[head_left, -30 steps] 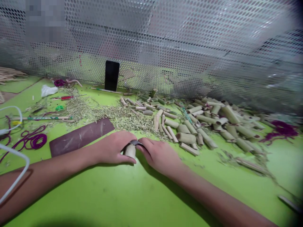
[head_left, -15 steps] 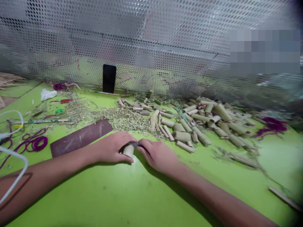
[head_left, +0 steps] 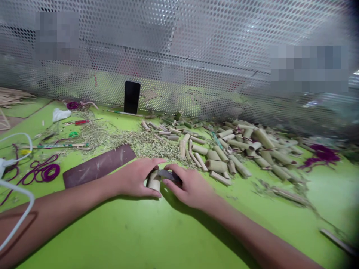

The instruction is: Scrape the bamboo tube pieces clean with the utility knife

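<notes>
My left hand [head_left: 138, 177] is closed round a short pale bamboo tube [head_left: 154, 181], thumb on the near side and fingers on the far side. In my right hand [head_left: 190, 185] is a small dark knife [head_left: 169, 175], its grey blade pointing left at the tube's upper end. The blade tip is at the rim or just over it; contact is hard to tell. Behind my left forearm lies a dark brown sheet [head_left: 99, 167] with pale scratches, perhaps sandpaper. Both hands rest low over the green table [head_left: 134, 231].
A heap of cut bamboo tubes [head_left: 244, 142] spreads to the right, beside shavings [head_left: 151, 144]. A phone [head_left: 132, 98] leans against the perforated metal screen [head_left: 157, 67]. Purple cord [head_left: 50, 173], a red-handled tool [head_left: 82, 122] and a white cable [head_left: 26, 209] are at left.
The knife blade has swung into fuller view at the tube's top, and my right hand has turned slightly and shifted right. My left hand keeps its hold. The whole view has shifted a little.
</notes>
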The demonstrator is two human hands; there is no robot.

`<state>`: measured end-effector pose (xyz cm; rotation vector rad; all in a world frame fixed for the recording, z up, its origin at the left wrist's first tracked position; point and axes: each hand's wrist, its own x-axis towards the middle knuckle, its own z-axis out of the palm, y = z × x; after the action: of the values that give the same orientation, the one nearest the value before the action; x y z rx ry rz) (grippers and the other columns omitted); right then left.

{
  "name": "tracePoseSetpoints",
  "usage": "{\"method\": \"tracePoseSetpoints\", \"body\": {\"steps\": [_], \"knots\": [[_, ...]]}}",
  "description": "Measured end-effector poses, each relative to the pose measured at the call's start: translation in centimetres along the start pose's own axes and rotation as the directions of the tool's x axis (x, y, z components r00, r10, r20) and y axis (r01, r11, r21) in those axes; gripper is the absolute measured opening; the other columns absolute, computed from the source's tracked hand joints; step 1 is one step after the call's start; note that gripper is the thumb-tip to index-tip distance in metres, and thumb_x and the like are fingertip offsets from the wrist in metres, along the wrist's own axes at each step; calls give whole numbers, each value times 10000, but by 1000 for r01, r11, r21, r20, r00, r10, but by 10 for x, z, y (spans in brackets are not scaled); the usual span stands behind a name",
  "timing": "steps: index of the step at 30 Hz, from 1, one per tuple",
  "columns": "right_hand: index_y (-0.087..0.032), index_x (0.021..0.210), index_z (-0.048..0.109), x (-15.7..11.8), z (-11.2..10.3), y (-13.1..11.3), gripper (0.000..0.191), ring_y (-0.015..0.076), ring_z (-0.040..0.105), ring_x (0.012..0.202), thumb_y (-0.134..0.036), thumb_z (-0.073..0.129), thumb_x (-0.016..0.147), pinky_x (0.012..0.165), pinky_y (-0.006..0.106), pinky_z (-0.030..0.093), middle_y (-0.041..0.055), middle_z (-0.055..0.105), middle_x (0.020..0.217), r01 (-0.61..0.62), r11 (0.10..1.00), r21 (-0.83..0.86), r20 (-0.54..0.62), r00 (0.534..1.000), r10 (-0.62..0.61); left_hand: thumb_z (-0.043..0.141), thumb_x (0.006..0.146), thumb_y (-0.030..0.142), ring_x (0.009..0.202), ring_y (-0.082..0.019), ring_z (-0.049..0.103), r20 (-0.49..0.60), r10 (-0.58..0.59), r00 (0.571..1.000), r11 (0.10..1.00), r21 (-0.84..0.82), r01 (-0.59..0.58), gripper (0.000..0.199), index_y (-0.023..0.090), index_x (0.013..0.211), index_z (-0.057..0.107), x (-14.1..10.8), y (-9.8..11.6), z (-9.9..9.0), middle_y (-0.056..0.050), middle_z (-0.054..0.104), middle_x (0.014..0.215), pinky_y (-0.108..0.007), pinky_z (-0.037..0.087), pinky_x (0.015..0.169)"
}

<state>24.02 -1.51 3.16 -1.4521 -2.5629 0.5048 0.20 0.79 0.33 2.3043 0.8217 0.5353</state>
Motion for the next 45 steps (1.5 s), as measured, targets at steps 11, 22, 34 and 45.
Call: {"method": "tracePoseSetpoints", "body": {"steps": [11,22,34,45], "knots": [[-152,1299,714,-9,17,7,394,190,719,668,-223,496,979,612,275,489,87,810,863,274,962,-6,-65,960,-274,809,858,571,1170,-379,676,-6,70,998,995,68,-70,887,181,1550,415,-2,-5,7,-181,702,1297,-531,528,1030],[-206,1152,719,-12,15,1,306,192,693,666,-195,556,894,641,280,458,53,805,861,140,989,41,-49,989,-138,786,867,578,1186,-390,673,25,73,997,994,84,-75,825,205,1523,452,-1,-3,7,-176,692,1336,-531,521,1037],[-161,1240,684,-3,13,1,323,183,655,618,-170,498,975,584,261,389,67,777,822,37,999,13,51,998,-38,863,835,500,1150,-369,685,69,85,994,991,98,-92,829,172,1493,482,2,3,2,-159,719,1286,-499,516,1033],[-167,1213,702,-1,9,-9,305,172,648,599,-138,516,974,543,253,349,52,770,784,-4,994,-112,86,996,14,882,814,543,1101,-365,696,56,89,994,988,119,-95,839,206,1480,502,2,0,1,-147,732,1257,-488,526,980]]}}
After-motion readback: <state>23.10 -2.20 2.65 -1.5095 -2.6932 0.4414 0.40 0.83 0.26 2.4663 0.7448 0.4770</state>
